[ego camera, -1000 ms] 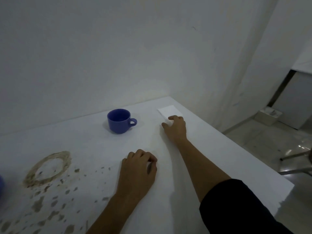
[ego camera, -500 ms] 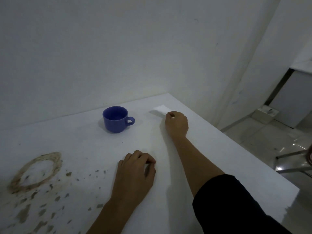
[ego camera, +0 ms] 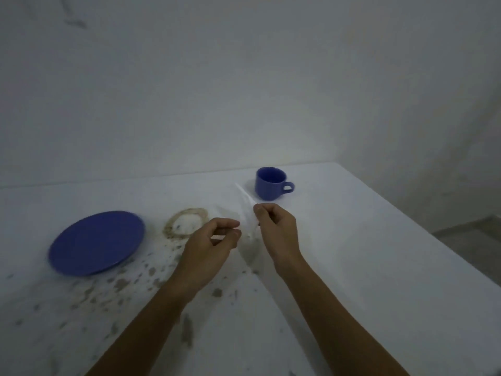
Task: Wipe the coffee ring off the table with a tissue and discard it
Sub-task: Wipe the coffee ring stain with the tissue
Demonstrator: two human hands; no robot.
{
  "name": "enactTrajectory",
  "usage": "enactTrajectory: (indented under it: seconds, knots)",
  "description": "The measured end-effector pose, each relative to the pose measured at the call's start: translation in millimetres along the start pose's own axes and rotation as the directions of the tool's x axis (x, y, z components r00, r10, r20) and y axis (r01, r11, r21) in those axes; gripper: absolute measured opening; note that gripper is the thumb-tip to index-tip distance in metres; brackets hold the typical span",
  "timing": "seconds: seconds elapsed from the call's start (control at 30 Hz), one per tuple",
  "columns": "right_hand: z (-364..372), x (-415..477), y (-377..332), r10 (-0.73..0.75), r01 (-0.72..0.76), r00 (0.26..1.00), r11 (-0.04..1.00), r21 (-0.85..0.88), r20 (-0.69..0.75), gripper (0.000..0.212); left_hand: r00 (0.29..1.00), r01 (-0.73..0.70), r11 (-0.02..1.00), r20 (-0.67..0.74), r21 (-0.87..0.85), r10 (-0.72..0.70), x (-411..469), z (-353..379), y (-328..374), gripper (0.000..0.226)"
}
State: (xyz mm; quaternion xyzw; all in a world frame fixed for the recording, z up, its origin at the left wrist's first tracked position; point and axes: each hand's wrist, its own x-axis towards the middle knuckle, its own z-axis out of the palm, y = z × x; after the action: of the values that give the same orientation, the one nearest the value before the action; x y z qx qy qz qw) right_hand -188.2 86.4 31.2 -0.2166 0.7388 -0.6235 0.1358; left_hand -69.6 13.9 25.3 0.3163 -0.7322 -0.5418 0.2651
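Right hand [ego camera: 276,229] was raised above the white worktop [ego camera: 366,253], its thumb and fingers pinched shut on a thin white tissue [ego camera: 245,202]. That tissue showed as a blurred streak running up and to the left from the pinch, toward the blue cup [ego camera: 269,183], with a fainter part hanging below the fingers. Left hand [ego camera: 214,241] hovered just beside it, fingers curled with the thumb tip close to the forefinger; whether it had any of the tissue between them I could not tell, since the paper was too blurred against the pale surface.

A brown coffee ring [ego camera: 186,222] lay on the worktop just left of the left hand, unwiped, its right edge partly covered by that hand's knuckles. Brown splashes [ego camera: 151,272] were scattered from the ring toward the near edge, passing under both forearms. A blue plate [ego camera: 96,242] lay flat to the left of the ring, near it but apart. The blue cup stood upright beyond the right hand, handle to the right, close to the far wall [ego camera: 244,90]. Between the tissue and the ring only the left hand stood in the way. At the far right the worktop ended and a strip of grey floor [ego camera: 471,240] showed.
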Motion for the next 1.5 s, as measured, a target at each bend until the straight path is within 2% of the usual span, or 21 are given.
enactTrajectory:
  seconds: [0.1,0.2,0.27,0.33,0.4,0.5,0.57,0.63,0.73,0.8,0.87,0.9,0.97,1.0,1.07,1.17,1.27,1.4,1.5]
  knots:
    - [35,-34,-9,0.022,-0.021,0.974,1.000,-0.004,0.227,0.021,0.995,0.055,0.997,-0.082,-0.063,-0.060,-15,-43,-11,0.032]
    - [55,-57,-9,0.067,-0.091,0.928,0.995,0.047,0.365,0.025,0.980,0.067,0.996,-0.185,-0.051,-0.075,-24,-65,-22,0.054]
    - [60,-65,-9,0.072,-0.128,0.913,0.985,0.114,0.401,0.020,0.971,0.064,0.998,-0.231,-0.028,-0.069,-26,-72,-29,0.055]
    - [60,-70,-8,0.057,-0.139,0.905,0.976,0.165,0.422,0.020,0.973,0.043,0.999,-0.228,-0.028,-0.049,-26,-74,-33,0.041]
    - [60,-72,-8,0.047,-0.100,0.904,0.989,0.104,0.424,0.040,0.977,0.008,1.000,-0.215,-0.017,-0.012,-26,-74,-34,0.031]
    - [56,-70,-4,0.109,-0.111,0.934,0.994,-0.013,0.342,0.040,0.974,-0.009,0.999,-0.227,0.037,0.018,-24,-70,-35,0.032]
    - [50,-63,-2,0.175,-0.192,0.927,0.981,0.018,0.331,0.042,0.969,-0.020,0.988,-0.239,0.153,0.056,-24,-68,-41,0.030]
    - [42,-50,-4,0.253,-0.282,0.920,0.958,0.058,0.301,0.047,0.965,-0.047,0.931,-0.224,0.361,0.136,-26,-65,-51,0.031]
    - [33,-26,-10,0.324,-0.322,0.929,0.946,-0.039,0.179,0.040,0.957,-0.128,0.744,-0.116,0.656,0.267,-30,-56,-65,0.031]
    - [35,-14,-15,0.220,-0.212,0.973,0.972,-0.102,0.075,0.012,0.952,-0.160,0.659,-0.060,0.735,0.299,-31,-52,-67,0.029]
    - [43,-8,-18,-0.003,-0.002,1.000,0.979,-0.205,-0.022,0.014,0.956,-0.158,0.650,-0.050,0.743,0.290,-29,-52,-67,0.029]
    - [46,-4,-16,-0.128,0.116,0.991,0.953,-0.278,-0.024,0.014,0.957,-0.156,0.652,-0.050,0.742,0.285,-29,-53,-68,0.030]
    - [56,-1,-8,-0.327,0.339,0.939,0.837,-0.429,0.104,0.028,0.957,-0.159,0.651,-0.047,0.742,0.287,-28,-53,-69,0.030]
    - [62,0,-1,-0.362,0.420,0.907,0.767,-0.484,0.214,0.041,0.954,-0.166,0.647,-0.045,0.744,0.297,-28,-53,-69,0.029]
    - [74,-3,13,-0.276,0.475,0.873,0.671,-0.569,0.403,0.053,0.948,-0.176,0.640,-0.047,0.748,0.315,-28,-53,-70,0.028]
    - [79,-8,23,-0.178,0.512,0.830,0.619,-0.595,0.529,0.045,0.947,-0.176,0.641,-0.049,0.747,0.317,-28,-53,-73,0.028]
    - [73,-4,23,-0.165,0.527,0.818,0.599,-0.603,0.551,0.043,0.946,-0.183,0.635,-0.043,0.751,0.323,-27,-54,-75,0.029]
    - [73,-3,24,-0.137,0.561,0.798,0.524,-0.640,0.587,0.045,0.942,-0.181,0.632,-0.052,0.753,0.332,-25,-53,-77,0.029]
    - [73,-12,19,-0.143,0.613,0.754,0.501,-0.611,0.641,0.043,0.934,-0.192,0.622,-0.053,0.759,0.352,-24,-52,-79,0.029]
